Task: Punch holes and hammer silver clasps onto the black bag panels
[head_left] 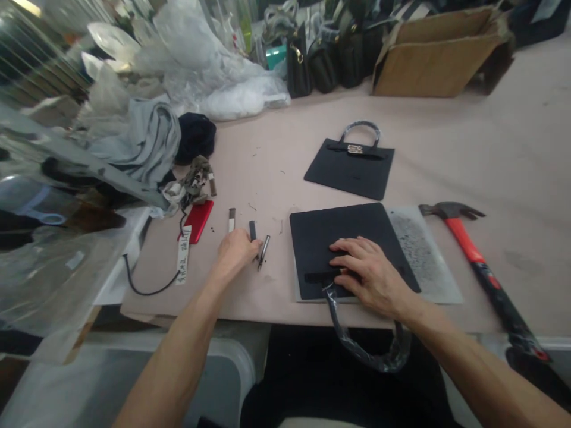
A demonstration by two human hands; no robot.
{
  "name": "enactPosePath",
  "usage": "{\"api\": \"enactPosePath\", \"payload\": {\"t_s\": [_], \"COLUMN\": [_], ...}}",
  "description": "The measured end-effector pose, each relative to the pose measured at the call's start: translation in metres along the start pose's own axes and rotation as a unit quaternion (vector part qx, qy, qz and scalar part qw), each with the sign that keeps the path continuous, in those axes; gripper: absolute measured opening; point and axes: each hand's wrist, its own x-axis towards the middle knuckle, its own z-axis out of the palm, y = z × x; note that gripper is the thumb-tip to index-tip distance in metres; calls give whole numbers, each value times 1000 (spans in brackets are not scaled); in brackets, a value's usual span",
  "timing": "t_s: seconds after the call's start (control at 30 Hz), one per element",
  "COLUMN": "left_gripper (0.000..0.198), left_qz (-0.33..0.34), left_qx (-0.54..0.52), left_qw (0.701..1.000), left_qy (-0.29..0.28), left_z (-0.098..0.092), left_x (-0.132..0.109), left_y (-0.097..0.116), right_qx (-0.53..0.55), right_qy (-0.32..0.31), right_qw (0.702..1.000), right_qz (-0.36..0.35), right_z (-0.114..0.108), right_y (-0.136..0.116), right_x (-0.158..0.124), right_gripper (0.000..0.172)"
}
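Observation:
My right hand (368, 272) lies flat with fingers stretched out on a black bag panel (343, 238) that rests on a grey speckled plate (419, 249). The panel's plastic-wrapped handle (357, 345) hangs over the table's front edge. My left hand (236, 249) is curled over small metal punch tools (263, 252) lying on the table; its fingertips are closed around one of them. Two more short tools (231, 219) lie just beyond it.
A red-handled hammer (473, 255) lies to the right. A second black bag panel (352, 166) with a metal clasp sits farther back. A red phone (198, 220), cable, grey cloth, plastic bags, dark handbags and a cardboard box (441, 53) line the left and far edges.

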Motion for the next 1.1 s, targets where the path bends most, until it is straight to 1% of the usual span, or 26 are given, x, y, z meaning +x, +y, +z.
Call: {"api": "enactPosePath", "payload": {"t_s": [0.1,0.13,0.2,0.27,0.3,0.33,0.37,0.43,0.5,0.53,0.67,0.73,0.8,0.83,0.87,0.9,0.97,1.0,1.03,1.07,1.1], "left_gripper": [28,28,30,31,31,31,31,34,36,34,22,20,21,21,22,23,28,31,35,37,39], "left_qz": [8,9,1,-23,-37,-47,-52,-56,-60,-64,-75,-67,-54,-49,-47,-44,-25,-10,4,17,28], "left_qx": [-17,-29,-46,-42,-33,-26,-22,-29,-46,-54,-82,-98,-152,-211,-305,-405,-576,-630,-667,-692,-709], "left_qw": [1000,1000,998,994,992,991,992,997,997,996,992,990,984,973,948,911,815,775,743,719,702], "left_qy": [-1,7,47,101,118,121,108,49,-11,-31,-61,-72,-75,-76,-74,-71,-59,-57,-57,-62,-67], "left_z": [0,-3,-10,-21,-27,-32,-36,-42,-42,-41,-37,-35,-34,-33,-32,-31,-26,-22,-17,-11,-3], "left_x": [3,4,7,12,15,19,24,33,43,47,53,51,45,40,34,27,9,-2,-13,-24,-34], "left_y": [-6,-11,-22,-36,-42,-48,-52,-56,-53,-50,-37,-37,-44,-49,-53,-57,-59,-57,-53,-46,-38], "right_qx": [1,1,2,2,2,2,1,-3,-7,-8,-7,0,8,12,15,17,20,19,17,15,13], "right_qy": [-5,-4,2,15,24,36,47,62,64,62,40,27,16,11,7,2,-6,-12,-20,-28,-38], "right_qw": [1000,1000,1000,1000,999,999,998,997,996,996,998,999,1000,1000,1000,1000,1000,1000,1000,999,999], "right_qz": [3,2,-3,-16,-24,-33,-41,-55,-60,-59,-41,-26,-11,-4,0,2,2,-1,-6,-13,-21], "right_z": [-1,-1,1,4,6,8,11,15,16,16,11,7,3,2,0,-1,-3,-3,-4,-4,-3], "right_y": [-2,-1,1,6,9,12,16,21,24,24,17,11,5,2,1,-1,-2,-2,-2,-1,-1], "right_x": [1,1,0,-1,-2,-3,-3,-3,-3,-3,-2,-1,0,1,1,2,1,1,0,0,-1], "right_gripper": [17,17,17,17,17,17,18,19,19,19,18,18,17,17,16,16,17,20,23,26,28]}}
